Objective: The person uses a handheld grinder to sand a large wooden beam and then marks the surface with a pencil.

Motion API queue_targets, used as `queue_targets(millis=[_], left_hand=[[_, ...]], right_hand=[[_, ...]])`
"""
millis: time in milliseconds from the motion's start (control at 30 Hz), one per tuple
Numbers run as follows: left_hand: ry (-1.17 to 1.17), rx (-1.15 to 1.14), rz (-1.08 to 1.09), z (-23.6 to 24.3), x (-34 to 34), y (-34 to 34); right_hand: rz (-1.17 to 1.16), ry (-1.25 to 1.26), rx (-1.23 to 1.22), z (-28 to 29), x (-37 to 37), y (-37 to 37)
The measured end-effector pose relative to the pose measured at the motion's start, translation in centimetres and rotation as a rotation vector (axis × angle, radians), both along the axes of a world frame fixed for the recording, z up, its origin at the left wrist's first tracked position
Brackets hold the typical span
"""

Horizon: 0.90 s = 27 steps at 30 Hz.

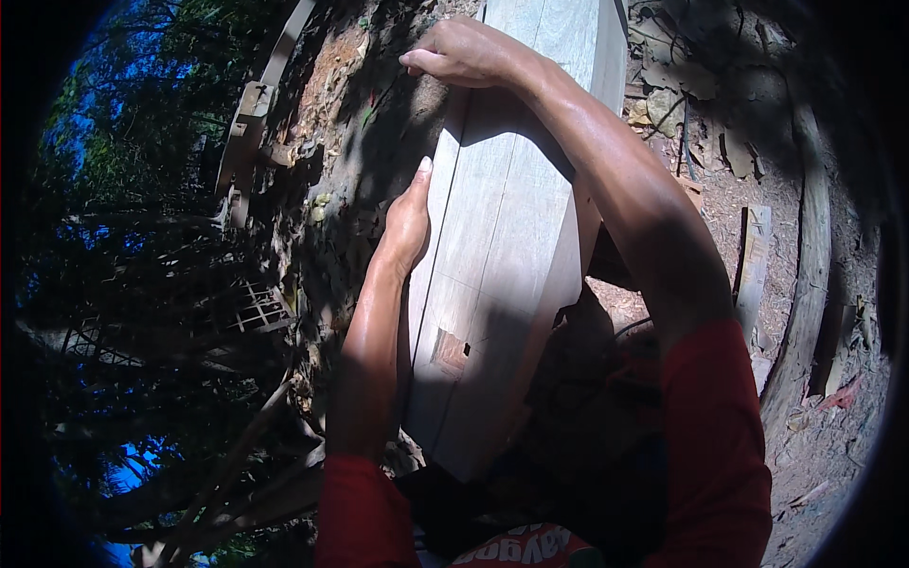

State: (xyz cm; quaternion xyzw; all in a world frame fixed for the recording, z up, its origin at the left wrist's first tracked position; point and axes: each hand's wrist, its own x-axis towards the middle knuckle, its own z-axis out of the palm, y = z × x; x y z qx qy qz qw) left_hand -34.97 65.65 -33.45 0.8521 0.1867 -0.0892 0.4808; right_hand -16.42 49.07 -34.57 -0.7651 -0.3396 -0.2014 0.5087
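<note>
A long pale wooden beam (pixel 492 208) runs away from me, with lengthwise lines on its top and a small square notch near its close end. Along its left side lies a narrow wooden strip (pixel 436 218), set off by a dark line. My left hand (pixel 407 227) grips this strip's outer edge, thumb on top, the other fingers hidden below. Farther along, my right hand (pixel 461 52) reaches across the beam to its left edge, fingers curled closed. Whatever it holds is hidden from view. My right forearm shades part of the beam.
Rough ground with stones and leaves borders the beam. At right lie a short plank (pixel 753 260) and a long grey pole (pixel 805 256). Wooden pieces (pixel 248 128) stand at far left, near a lattice (pixel 263 308) and branches. Deep shadow hides things below the beam's right side.
</note>
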Motion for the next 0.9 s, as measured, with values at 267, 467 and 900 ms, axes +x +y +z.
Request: queue_targets(millis=[267, 467, 900], left_hand=[[-0.010, 0.037, 0.016, 0.0, 0.1, 0.0], [0.013, 0.096, 0.046, 1.0, -0.6, -1.4], [-0.019, 0.108, 0.036, 0.2, 0.0, -0.4]], right_hand=[[-0.009, -0.009, 0.244, -0.2, 0.5, -2.3], [0.019, 0.001, 0.252, 0.0, 0.4, -1.4], [0.079, 0.006, 0.211, 0.4, -1.2, -0.2]])
